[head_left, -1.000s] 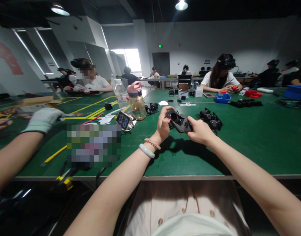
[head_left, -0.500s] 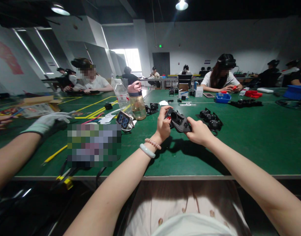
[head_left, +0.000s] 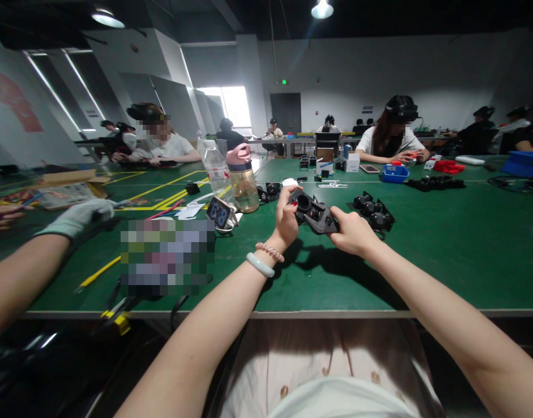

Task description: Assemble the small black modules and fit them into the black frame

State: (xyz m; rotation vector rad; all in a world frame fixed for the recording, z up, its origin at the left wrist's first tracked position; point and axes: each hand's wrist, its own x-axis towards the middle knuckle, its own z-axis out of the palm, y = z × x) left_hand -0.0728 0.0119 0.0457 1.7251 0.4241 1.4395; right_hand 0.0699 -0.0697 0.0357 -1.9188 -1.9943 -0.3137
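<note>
In front of me, just above the green table [head_left: 449, 249], I hold a black plastic assembly [head_left: 322, 222] with a round, lens-like ring at its left end. My left hand [head_left: 286, 217] grips the ring end, thumb against its near side and forefinger raised at the back. The flat, plate-like right end is pinched in my right hand [head_left: 351, 231], thumb on top. Whether ring and plate are one piece I cannot tell. Several similar black parts [head_left: 373, 212] lie on the table just beyond my right hand.
A tinted bottle [head_left: 244, 186], a clear water bottle [head_left: 215, 168] and a small clock display [head_left: 219, 213] stand to the left. At far left, a co-worker's gloved hand [head_left: 81, 219] reaches over the table. Farther back are a blue bin [head_left: 395, 173] and a phone [head_left: 369, 169].
My left hand and the ring end have shifted slightly left, showing more of the gap beside the plate. My right hand stays nearly still. The co-worker's gloved fingers have curled in.
</note>
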